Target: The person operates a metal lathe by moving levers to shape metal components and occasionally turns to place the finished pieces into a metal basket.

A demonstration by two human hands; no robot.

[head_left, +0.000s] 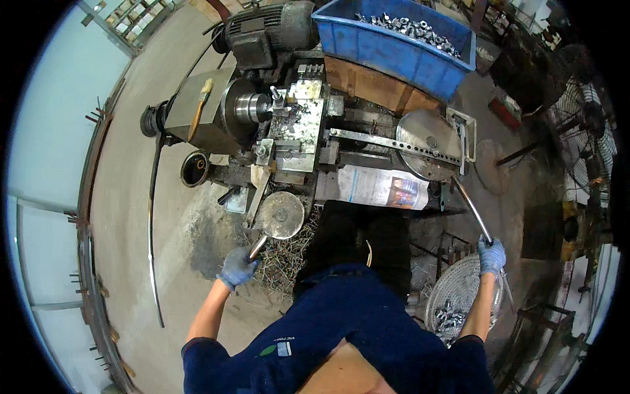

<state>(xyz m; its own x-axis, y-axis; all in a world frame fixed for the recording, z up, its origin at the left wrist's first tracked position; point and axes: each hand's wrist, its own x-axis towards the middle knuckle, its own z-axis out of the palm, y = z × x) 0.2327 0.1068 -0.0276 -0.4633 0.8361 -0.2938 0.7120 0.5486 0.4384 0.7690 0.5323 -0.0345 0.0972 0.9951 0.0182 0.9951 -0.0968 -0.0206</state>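
Observation:
I stand over a small grimy lathe [289, 131]. My left hand [237, 266], in a blue glove, grips the end of a metal lever [257, 247] that hangs below a round handwheel [281, 214] on the carriage. My right hand [491, 257], also gloved, is closed around the lower end of a long curved steel lever [470, 210] that runs up to a round metal disc [428, 143] at the right end of the machine. The chuck [248, 108] holds a short shiny part facing the tool block [298, 115].
A blue crate [367, 41] of metal nuts sits behind the lathe on a wooden box. A wire basket [453, 289] with several metal parts stands by my right leg. Newspaper [380, 186] lies on the machine bed. Swarf covers the floor; a fan [581, 125] stands at right.

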